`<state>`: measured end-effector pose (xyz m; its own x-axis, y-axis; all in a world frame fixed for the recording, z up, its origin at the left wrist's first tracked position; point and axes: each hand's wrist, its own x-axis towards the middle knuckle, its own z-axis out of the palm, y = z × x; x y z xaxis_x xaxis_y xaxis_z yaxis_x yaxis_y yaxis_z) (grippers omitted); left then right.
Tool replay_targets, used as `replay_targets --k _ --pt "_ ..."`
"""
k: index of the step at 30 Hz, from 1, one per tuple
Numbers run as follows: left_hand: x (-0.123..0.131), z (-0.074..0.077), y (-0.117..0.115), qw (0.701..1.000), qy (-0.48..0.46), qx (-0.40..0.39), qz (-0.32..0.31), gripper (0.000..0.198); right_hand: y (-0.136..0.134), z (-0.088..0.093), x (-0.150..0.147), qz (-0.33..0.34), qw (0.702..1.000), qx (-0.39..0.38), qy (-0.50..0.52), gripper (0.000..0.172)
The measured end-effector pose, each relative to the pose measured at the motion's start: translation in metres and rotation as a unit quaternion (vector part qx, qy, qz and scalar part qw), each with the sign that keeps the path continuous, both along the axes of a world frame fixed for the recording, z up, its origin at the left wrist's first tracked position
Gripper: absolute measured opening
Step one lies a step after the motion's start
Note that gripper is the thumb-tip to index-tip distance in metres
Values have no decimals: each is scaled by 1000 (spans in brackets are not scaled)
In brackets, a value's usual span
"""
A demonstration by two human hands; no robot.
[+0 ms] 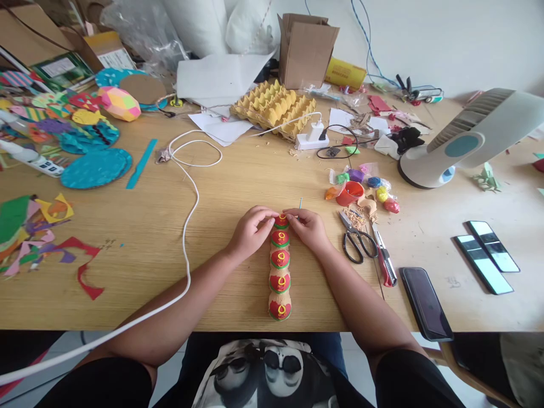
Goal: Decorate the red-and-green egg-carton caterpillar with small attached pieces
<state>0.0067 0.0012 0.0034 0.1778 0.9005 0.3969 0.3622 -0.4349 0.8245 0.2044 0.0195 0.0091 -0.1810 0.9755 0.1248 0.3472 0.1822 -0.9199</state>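
A row of several joined egg-carton cups point(280, 259) lies lengthwise in front of me on the table. Each cup bears red clay with a green rim and a small yellow loop on top. My left hand point(251, 231) holds the far end of the row from the left, its fingertips closed together at the last cup. From the right, my right hand point(310, 229) pinches the same far cup. My fingers partly cover that cup. A thin blue stick point(301, 203) shows just beyond my right hand.
Right of my arm lie scissors point(358, 237), a utility knife point(385, 258) and a phone point(426, 303). Farther back are a red cup point(349, 193), bagged clay, a fan point(463, 136) and egg trays point(276, 107). A white cable point(186, 238) crosses my left forearm; paper scraps point(80, 249) lie left.
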Motion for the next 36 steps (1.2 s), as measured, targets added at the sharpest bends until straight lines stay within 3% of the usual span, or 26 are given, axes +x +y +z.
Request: replay_targets --k 20,27,31,36 --pt "0 -3 1 1000 15 -2 6 18 0 -1 -1 -10 1000 1 -19 24" --pt "0 -3 1 1000 16 1 7 18 0 0 1 -26 999 1 39 37" --pt "0 -4 1 1000 15 2 8 18 -2 6 6 -43 998 34 16 50" --pt "0 -3 0 1000 15 -2 6 18 -4 9 8 -12 999 52 -7 58"
